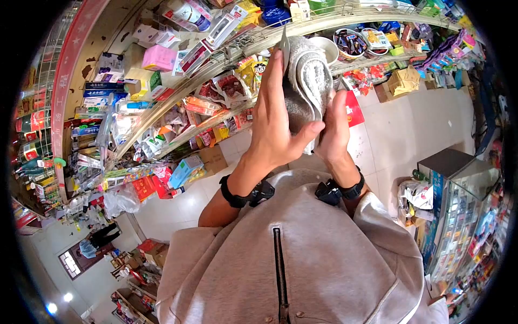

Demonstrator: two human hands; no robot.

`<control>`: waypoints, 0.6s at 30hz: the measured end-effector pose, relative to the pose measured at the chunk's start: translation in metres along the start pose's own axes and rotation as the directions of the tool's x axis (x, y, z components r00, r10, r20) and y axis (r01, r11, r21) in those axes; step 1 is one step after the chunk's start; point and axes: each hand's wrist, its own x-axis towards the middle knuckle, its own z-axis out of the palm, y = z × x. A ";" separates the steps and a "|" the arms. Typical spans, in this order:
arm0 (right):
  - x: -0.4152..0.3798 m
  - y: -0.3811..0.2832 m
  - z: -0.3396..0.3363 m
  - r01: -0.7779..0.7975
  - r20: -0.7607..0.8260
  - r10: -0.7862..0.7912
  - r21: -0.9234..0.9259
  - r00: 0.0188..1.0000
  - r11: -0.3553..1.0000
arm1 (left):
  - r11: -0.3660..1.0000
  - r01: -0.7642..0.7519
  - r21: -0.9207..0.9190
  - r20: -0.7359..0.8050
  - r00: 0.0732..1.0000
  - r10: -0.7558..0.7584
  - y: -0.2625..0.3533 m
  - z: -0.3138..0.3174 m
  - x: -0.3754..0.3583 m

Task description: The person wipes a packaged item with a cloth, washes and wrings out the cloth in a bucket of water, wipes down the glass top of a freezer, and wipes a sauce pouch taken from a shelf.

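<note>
Presently, the rolled grey fabric (310,78) is clasped upright between the left hand (272,119), fingers straight along its side, and the right hand (335,129), pressed opposite, before stocked shelves (324,25). Even palm pressure is advised; layers may otherwise be loosened.

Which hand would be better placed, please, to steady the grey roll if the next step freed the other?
Probably the left hand: its fingers lie along the grey roll, its thumb crosses the lower part; the right hand visibly covers less.
</note>
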 end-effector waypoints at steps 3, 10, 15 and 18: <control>0.009 0.003 0.009 -0.020 -0.101 0.015 -0.048 0.995 0.999 | 0.995 -0.029 0.098 0.008 1.000 0.028 0.003 0.001 -0.002; 0.020 0.024 0.008 0.133 -0.110 -0.219 -0.512 0.970 0.849 | 0.998 0.029 0.058 -0.056 0.998 -0.025 0.007 -0.002 -0.010; 0.026 0.021 0.013 0.461 0.225 -0.510 -0.792 0.830 0.401 | 0.965 0.177 -0.195 -0.131 0.970 -0.205 0.007 -0.004 -0.010; 0.023 0.025 0.018 0.491 0.292 -0.556 -0.835 0.778 0.247 | 0.952 0.208 -0.225 -0.158 0.956 -0.246 0.014 -0.010 -0.006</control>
